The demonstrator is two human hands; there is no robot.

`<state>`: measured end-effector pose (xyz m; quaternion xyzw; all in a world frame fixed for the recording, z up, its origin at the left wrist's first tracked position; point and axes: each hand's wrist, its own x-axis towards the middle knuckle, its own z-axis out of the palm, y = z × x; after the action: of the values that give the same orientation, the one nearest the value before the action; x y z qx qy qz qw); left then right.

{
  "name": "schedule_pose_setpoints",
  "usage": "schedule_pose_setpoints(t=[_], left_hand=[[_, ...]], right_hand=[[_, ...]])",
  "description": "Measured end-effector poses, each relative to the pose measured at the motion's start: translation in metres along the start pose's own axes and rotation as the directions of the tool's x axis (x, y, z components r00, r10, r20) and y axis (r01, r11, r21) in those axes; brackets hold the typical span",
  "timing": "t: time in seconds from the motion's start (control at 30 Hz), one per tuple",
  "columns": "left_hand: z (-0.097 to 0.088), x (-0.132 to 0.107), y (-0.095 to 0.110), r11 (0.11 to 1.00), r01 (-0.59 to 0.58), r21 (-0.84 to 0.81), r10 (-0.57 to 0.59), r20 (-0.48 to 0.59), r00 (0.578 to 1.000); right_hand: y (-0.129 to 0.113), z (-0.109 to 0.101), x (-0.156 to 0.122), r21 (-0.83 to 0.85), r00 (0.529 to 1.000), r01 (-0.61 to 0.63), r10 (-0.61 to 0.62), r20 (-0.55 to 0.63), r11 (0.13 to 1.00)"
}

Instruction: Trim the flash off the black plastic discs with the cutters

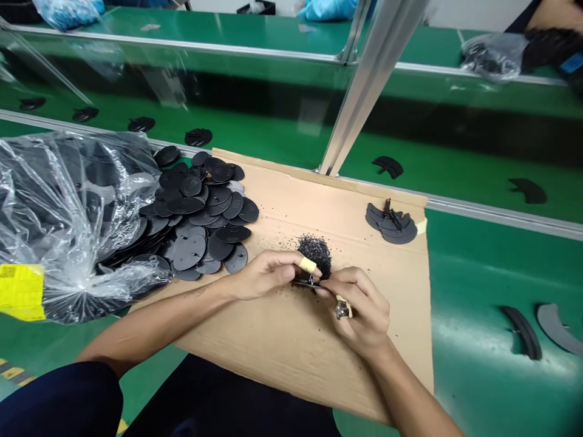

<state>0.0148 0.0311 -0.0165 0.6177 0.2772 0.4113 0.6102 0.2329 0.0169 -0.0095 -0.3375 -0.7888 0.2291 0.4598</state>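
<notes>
The left hand (266, 274) and right hand (364, 306) meet over the middle of a cardboard sheet (273, 358). Each has its grip closed on the same small black plate (306, 283), seen nearly edge-on, with a short stub standing up from it. It is held just in front of a mound of black granules (316, 252), with loose crumbs scattered around it. Yellow tape wraps 1 left finger, and a shiny metal piece (342, 310) sits by the right hand's fingers.

To the left, black oval plates (187, 250) lie in an overlapping heap beside a clear plastic bag (86, 206) with more inside and a yellow label (22, 291). At the sheet's far right corner is a stack of black curved plates (398, 229). On the green desk (473, 261) to the right lie 2 curved pieces (521, 332), near each other. Beyond the metal rail (501, 215), 4 black parts (198, 137) are spaced out at left and 2 fan-shaped parts (388, 165) at right of the metal post (368, 91).
</notes>
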Motion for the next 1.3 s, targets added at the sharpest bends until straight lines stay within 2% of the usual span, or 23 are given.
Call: schedule_pose_setpoints(t=[0.2, 0.33, 0.47, 0.53, 0.6, 0.73, 0.87, 0.97, 1.1, 1.3], left_hand=[[0.008, -0.005, -0.007, 0.967, -0.001, 0.253, 0.026, -0.093, 0.995], [0.007, -0.005, -0.006, 0.971, -0.016, 0.238, 0.058, -0.171, 0.984], [-0.002, 0.001, -0.002, 0.968, -0.03, 0.248, 0.1, -0.276, 0.956], [-0.006, 0.004, 0.0, 0.955, -0.049, 0.294, 0.13, -0.264, 0.956], [-0.009, 0.005, 0.001, 0.929, -0.098, 0.357, 0.182, -0.208, 0.961], [-0.008, 0.003, 0.004, 0.853, -0.189, 0.487, 0.284, -0.128, 0.95], [-0.007, 0.0, 0.005, 0.815, -0.228, 0.533, 0.327, -0.099, 0.94], [-0.006, -0.001, 0.005, 0.809, -0.239, 0.537, 0.337, -0.091, 0.937], [-0.004, -0.001, 0.004, 0.801, -0.245, 0.546, 0.339, -0.076, 0.938], [-0.002, 0.001, 0.003, 0.782, -0.291, 0.551, 0.366, -0.029, 0.93]], right_hand=[[-0.001, 0.0, 0.0, -0.026, 1.0, 0.004, -0.004, 0.004, 1.0], [-0.001, -0.002, 0.002, -0.009, 1.0, 0.0, 0.0, 0.029, 1.0], [0.001, -0.005, 0.008, -0.012, 1.0, -0.023, 0.023, 0.017, 1.0], [0.003, -0.006, 0.01, -0.074, 0.998, -0.06, 0.06, 0.002, 0.995], [0.005, -0.007, 0.012, -0.168, 0.994, -0.111, 0.113, 0.002, 0.98], [0.006, -0.006, 0.008, -0.297, 0.979, -0.171, 0.195, 0.053, 0.94], [0.01, -0.005, 0.005, -0.361, 0.978, -0.077, 0.141, 0.154, 0.93], [0.013, -0.004, 0.005, -0.418, 0.984, -0.001, 0.076, 0.162, 0.908], [0.015, -0.006, 0.005, -0.478, 0.986, 0.005, 0.076, 0.149, 0.879], [0.014, -0.008, 0.002, -0.438, 0.977, 0.063, 0.034, 0.21, 0.897]])
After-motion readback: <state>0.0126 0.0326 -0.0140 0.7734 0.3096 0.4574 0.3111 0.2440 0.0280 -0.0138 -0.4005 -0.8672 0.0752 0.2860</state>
